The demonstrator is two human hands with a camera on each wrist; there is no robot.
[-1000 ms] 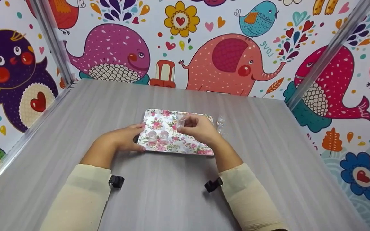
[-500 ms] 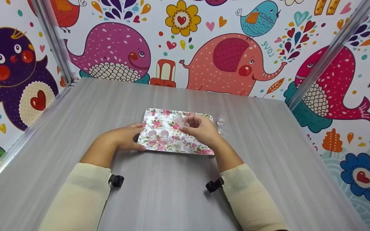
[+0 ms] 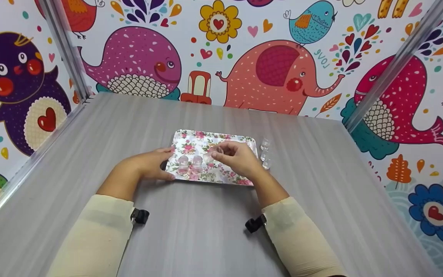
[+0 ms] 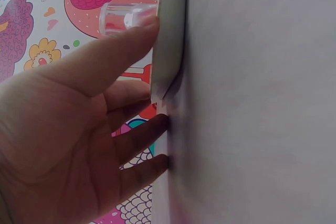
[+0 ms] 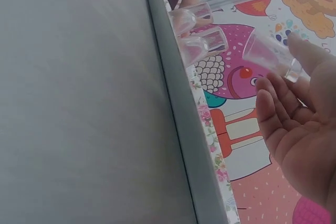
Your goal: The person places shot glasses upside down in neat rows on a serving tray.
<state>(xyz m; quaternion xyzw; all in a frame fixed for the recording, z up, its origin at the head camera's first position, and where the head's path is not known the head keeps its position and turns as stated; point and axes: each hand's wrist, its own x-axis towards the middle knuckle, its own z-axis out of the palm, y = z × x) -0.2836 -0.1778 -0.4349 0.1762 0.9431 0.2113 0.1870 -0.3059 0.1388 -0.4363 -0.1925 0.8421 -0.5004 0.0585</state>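
Note:
A floral tray [image 3: 221, 175] lies on the table, with two small clear cups [image 3: 183, 164] [image 3: 197, 164] upside down near its left front. My left hand [image 3: 146, 165] grips the tray's left end, the thumb [image 4: 142, 32] on its rim and a fingertip at the corner. Over the tray, right of that pair, my right hand [image 3: 238, 157] pinches another clear cup [image 3: 207, 157] between thumb and fingers. The right wrist view shows this held cup [image 5: 268, 53] tilted and raised off the tray, its wide mouth away from my right hand [image 5: 304, 124].
Several clear cups [image 3: 265, 155] stand in a row on the grey table [image 3: 190, 231], just off the tray's right edge. Behind the table rises a wall with cartoon animals [image 3: 271, 77], and metal posts [image 3: 398, 69] stand at its corners.
The pinched cup has moved left and nearer to the two cups on the tray, and its tilt has changed. My left hand has stayed on the tray.

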